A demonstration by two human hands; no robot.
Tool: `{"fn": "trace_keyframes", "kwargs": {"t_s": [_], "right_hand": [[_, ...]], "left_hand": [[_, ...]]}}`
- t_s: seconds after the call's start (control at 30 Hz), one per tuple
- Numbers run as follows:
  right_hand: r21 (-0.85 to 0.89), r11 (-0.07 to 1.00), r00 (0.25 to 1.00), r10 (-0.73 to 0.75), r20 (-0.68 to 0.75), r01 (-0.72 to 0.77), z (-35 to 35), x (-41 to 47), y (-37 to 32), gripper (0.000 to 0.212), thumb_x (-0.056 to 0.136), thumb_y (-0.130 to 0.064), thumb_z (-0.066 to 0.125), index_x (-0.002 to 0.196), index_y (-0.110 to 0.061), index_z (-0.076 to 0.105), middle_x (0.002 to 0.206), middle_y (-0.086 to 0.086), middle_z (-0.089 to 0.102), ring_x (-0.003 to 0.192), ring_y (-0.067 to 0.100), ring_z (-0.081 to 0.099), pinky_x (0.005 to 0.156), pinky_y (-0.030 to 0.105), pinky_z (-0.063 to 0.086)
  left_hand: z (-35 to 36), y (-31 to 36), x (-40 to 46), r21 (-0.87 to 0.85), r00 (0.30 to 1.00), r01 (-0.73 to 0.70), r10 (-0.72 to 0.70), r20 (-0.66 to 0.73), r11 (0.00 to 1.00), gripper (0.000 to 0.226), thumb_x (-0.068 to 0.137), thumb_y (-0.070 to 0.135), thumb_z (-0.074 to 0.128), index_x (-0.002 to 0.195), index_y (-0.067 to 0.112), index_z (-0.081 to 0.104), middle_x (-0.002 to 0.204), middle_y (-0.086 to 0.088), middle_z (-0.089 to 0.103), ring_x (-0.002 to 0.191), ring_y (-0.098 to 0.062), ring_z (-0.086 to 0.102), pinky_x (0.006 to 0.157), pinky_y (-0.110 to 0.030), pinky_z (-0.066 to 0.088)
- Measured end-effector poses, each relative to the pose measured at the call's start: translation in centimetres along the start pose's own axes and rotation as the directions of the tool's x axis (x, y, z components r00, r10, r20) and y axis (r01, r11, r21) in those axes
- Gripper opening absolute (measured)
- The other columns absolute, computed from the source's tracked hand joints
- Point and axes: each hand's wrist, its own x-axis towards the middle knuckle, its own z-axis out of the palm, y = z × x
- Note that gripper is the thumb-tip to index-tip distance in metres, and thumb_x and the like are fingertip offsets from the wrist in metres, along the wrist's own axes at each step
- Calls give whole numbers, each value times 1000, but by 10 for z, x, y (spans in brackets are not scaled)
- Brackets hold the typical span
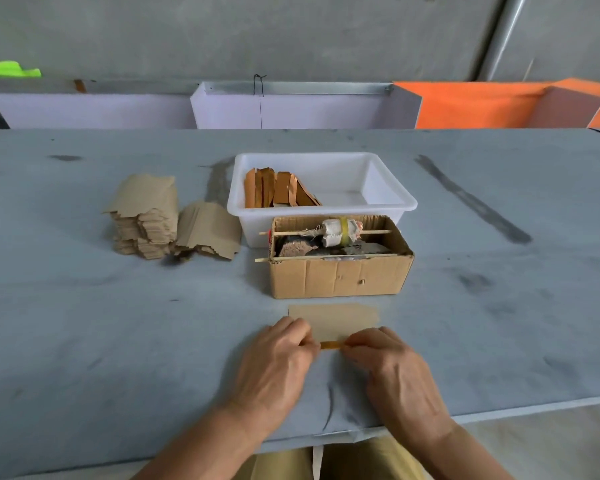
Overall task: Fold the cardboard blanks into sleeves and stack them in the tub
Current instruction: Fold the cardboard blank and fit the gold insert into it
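Left hand (274, 358): pinching near edge of cardboard blank (333, 320)
Right hand (392, 362): pinching same edge
Tub (392, 202): holding folded sleeves (278, 190)
Blank stack (146, 216): left of tub

You've got a scuffed grey table (84, 323) with a white tub (388, 202), a brown cardboard box (340, 277) right in front of it, a stack of blanks (146, 216) off left, and one flat blank (333, 320) nearest you.

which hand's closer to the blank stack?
Left. The left hand sits nearer the blank stack, which is far-left of both; the right hand is farther right.
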Motion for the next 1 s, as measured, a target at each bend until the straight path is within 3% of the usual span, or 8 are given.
{"fn": "trace_keyframes", "kwargs": {"t_s": [0.1, 0.17, 0.3, 0.4, 0.57, 0.7, 0.87, 1.0], "right_hand": [[-7, 999, 998, 52, 33, -52, -8, -3, 11, 28, 51, 15, 69, 64, -9, 74, 76, 1, 71, 63, 24, 66, 41, 27, 51], [26, 985, 985, 167, 38, -168, -12, 4, 16, 29, 55, 19, 65, 63, -8, 72, 74, 3, 70, 64, 28, 66, 47, 32, 53], [31, 955, 955, 296, 4, -296, -10, 41, 21, 20, 83, -10, 56, 94, -16, 72, 99, -3, 65, 88, 26, 63, 70, 34, 51], [-38, 950, 943, 313, 111, -311, -5, 60, 27, 21, 91, -23, 54, 105, -14, 67, 109, 3, 58, 98, 27, 57, 77, 36, 49], [-83, 953, 922, 304, 240, -293, -3, 69, 38, 15, 88, -22, 60, 98, -13, 65, 106, 3, 55, 95, 28, 57, 73, 33, 47], [-67, 957, 908, 288, 304, -282, 1, 72, 35, 18, 89, -21, 58, 106, -16, 62, 111, 4, 58, 105, 26, 54, 84, 34, 47], [-99, 964, 921, 264, 288, -245, 1, 67, 32, 20, 90, -15, 55, 106, -23, 63, 118, 4, 52, 108, 25, 50, 88, 33, 46], [-143, 967, 939, 241, 247, -211, 1, 61, 30, 23, 92, -17, 54, 113, -21, 60, 123, 5, 50, 107, 26, 49, 89, 28, 41]], "left_hand": [[0, -7, -3, -73, 992, 62, -53, 117, 995, 26, 82, 4, 65, 103, 17, 74, 93, 5, 60, 89, -11, 56, 75, -20, 48], [4, -14, 3, -156, 990, 120, -105, 98, 980, 29, 89, 10, 54, 110, 19, 71, 102, 8, 59, 99, -8, 53, 85, -17, 42], [7, -23, 36, -235, 950, 296, -311, -30, 926, 26, 85, 15, 58, 109, 15, 69, 101, 0, 61, 92, -19, 59, 83, -27, 44], [17, -26, 48, -61, 945, 328, -326, 35, 943, 30, 92, 33, 56, 116, 16, 64, 112, -1, 56, 108, -19, 51, 90, -29, 40], [23, -34, 54, 0, 952, 298, -297, 75, 955, 31, 91, 32, 57, 116, 14, 62, 111, -3, 54, 110, -19, 48, 87, -27, 35], [24, -34, 53, 12, 944, 320, -320, 84, 947, 25, 91, 29, 57, 111, 14, 58, 111, -4, 57, 110, -21, 50, 81, -26, 34], [25, -28, 52, 12, 941, 330, -330, 73, 944, 14, 93, 26, 55, 102, 18, 60, 109, -1, 54, 108, -20, 48, 85, -28, 36], [29, -21, 45, 18, 940, 338, -338, 36, 941, 19, 93, 26, 54, 111, 18, 56, 116, -1, 50, 112, -20, 44, 93, -28, 34]]}}
